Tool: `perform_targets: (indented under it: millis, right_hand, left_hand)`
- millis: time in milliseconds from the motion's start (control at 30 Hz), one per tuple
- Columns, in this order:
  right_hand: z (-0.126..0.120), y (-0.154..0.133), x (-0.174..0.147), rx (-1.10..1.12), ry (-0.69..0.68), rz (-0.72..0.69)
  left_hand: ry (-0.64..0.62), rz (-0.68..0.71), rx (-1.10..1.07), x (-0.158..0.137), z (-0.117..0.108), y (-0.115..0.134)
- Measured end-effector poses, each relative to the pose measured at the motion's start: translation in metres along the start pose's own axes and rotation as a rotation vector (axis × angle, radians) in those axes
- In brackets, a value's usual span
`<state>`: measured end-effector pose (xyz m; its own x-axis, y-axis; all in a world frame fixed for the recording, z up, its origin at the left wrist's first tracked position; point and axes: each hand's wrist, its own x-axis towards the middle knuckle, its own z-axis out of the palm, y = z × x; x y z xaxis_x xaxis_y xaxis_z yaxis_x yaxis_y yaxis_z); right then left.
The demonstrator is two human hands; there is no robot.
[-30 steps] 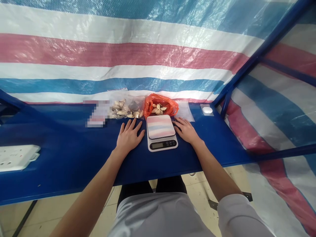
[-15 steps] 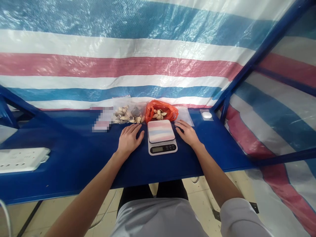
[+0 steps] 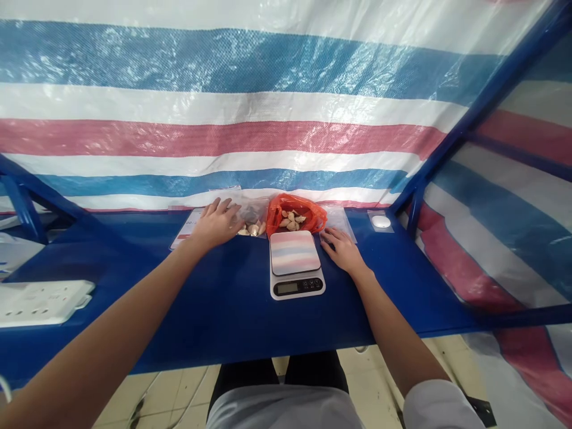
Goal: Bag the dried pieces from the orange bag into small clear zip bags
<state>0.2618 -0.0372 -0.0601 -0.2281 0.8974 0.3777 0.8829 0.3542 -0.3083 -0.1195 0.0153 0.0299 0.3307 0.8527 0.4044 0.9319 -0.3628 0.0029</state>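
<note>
While the left hand [image 3: 217, 225] is spread over a clear bag [image 3: 257, 210] by the desk's [image 3: 214, 316] far edge, fingers loosely parted, I cannot tell whether it touches the plastic. The right hand [image 3: 343, 250] lies relaxed and ungripping beside the scale [image 3: 295, 253], fingertips overlapping a flat bag [image 3: 342, 219]. Pale pieces show in the clear bag and in the gaping red bag [image 3: 318, 219] just behind the scale. Toward the far right corner, a small bag [image 3: 388, 229] holds a white disc [image 3: 381, 221]

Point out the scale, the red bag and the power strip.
Scale [image 3: 295, 253]: head view, on its top plate.
Red bag [image 3: 316, 217]: head view, on its wall, toward the picture's right.
Power strip [image 3: 48, 301]: head view, on its top face.
</note>
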Motion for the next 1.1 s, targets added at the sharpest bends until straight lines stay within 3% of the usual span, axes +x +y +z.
perform_targets:
  millis: [167, 400, 700, 833, 1000, 1100]
  right_hand:
    - [-0.001, 0.000, 0.000, -0.013, 0.003, -0.021]
    - [0.000, -0.001, 0.000, -0.005, 0.015, -0.029]
    - [-0.003, -0.003, 0.000, 0.018, 0.061, -0.042]
    - [-0.010, -0.005, -0.001, 0.047, 0.135, -0.058]
    - [-0.027, -0.021, 0.001, 0.092, 0.225, -0.083]
    - [-0.037, -0.042, 0.007, 0.169, 0.281, -0.102]
  left_hand:
    - [-0.091, 0.037, -0.032, -0.002, 0.007, -0.011]
    - [-0.246, 0.063, -0.086, 0.011, -0.004, -0.025]
    - [-0.107, 0.069, -0.193, 0.012, -0.011, -0.028]
    - [0.026, 0.048, -0.277, 0.008, -0.019, -0.022]
    - [0.245, -0.019, -0.480, 0.000, -0.045, 0.010]
    - [0.300, -0.041, -0.622, -0.008, -0.058, 0.039]
